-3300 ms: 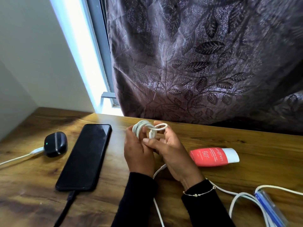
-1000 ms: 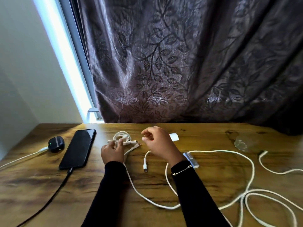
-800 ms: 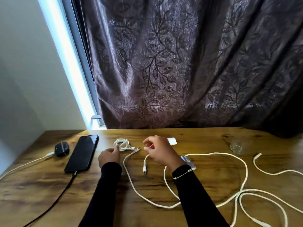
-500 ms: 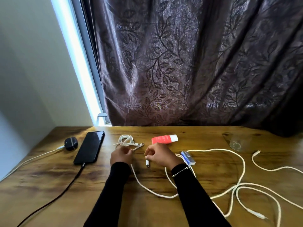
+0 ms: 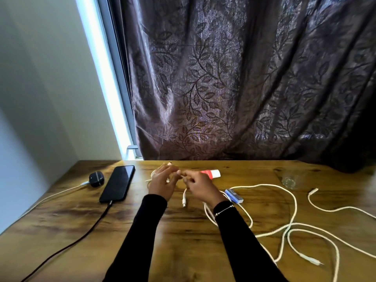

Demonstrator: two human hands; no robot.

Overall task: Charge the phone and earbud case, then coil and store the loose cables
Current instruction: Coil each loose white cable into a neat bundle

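Note:
A black phone (image 5: 118,183) lies face up at the left with a black cable (image 5: 81,237) plugged into its near end. Left of it sits the black earbud case (image 5: 96,179) with a white cable (image 5: 50,198) attached. My left hand (image 5: 161,182) is raised with fingers spread over the small white coiled cable (image 5: 152,176), mostly hidden behind it. My right hand (image 5: 200,187) pinches a loose white cable (image 5: 293,202) near its end; the plug (image 5: 184,201) dangles below. More of this cable sprawls to the right.
A red and white tube (image 5: 211,173) lies behind my right hand. A blue and clear small packet (image 5: 234,196) sits by my right wrist. A clear glass (image 5: 290,179) stands at the back right. Another white cable (image 5: 333,209) trails off right. A dark curtain (image 5: 244,78) hangs behind the wooden table (image 5: 183,241).
The coiled cable was set down behind my left hand. Both hands rose and came together; my right hand lifted the loose cable's end off the table.

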